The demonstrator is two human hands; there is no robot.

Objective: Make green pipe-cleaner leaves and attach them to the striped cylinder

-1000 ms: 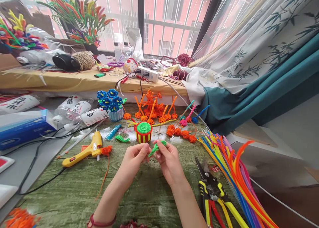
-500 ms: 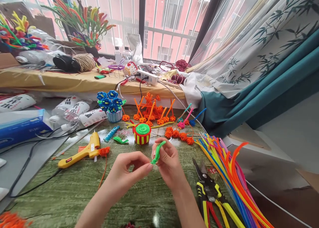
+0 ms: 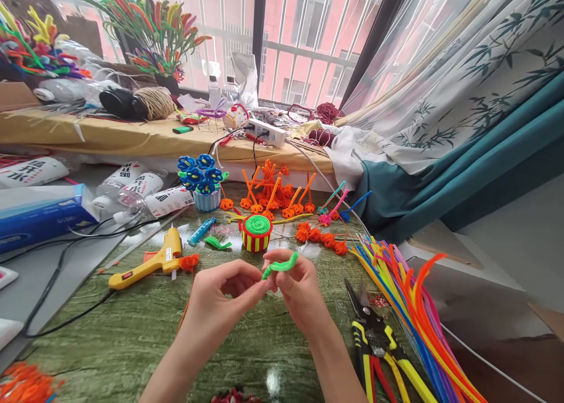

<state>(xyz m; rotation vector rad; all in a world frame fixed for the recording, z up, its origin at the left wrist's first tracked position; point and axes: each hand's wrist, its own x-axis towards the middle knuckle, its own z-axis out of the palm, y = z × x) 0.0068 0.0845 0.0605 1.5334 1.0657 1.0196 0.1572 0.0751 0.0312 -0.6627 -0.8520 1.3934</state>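
Both hands meet above the green tabletop (image 3: 132, 332), pinching a short green pipe cleaner piece (image 3: 280, 266). My left hand (image 3: 224, 297) grips its lower end between thumb and fingertips. My right hand (image 3: 299, 288) holds the rest, whose curved free end lies across my fingers. Just beyond the hands stands a small red-and-yellow striped pot with a green coiled top (image 3: 257, 232). Another green piece (image 3: 217, 244) lies to its left.
A yellow glue gun (image 3: 147, 264) and its cable lie at left. Yellow-handled cutters (image 3: 374, 341) and a bundle of coloured pipe cleaners (image 3: 409, 309) lie at right. Orange pipe-cleaner flowers (image 3: 271, 194), a blue flower pot (image 3: 201, 182), bottles and a blue box sit behind.
The green piece has turned from upright to lying nearly level across my right fingers. Both hands stayed together, shifting slightly nearer to me.
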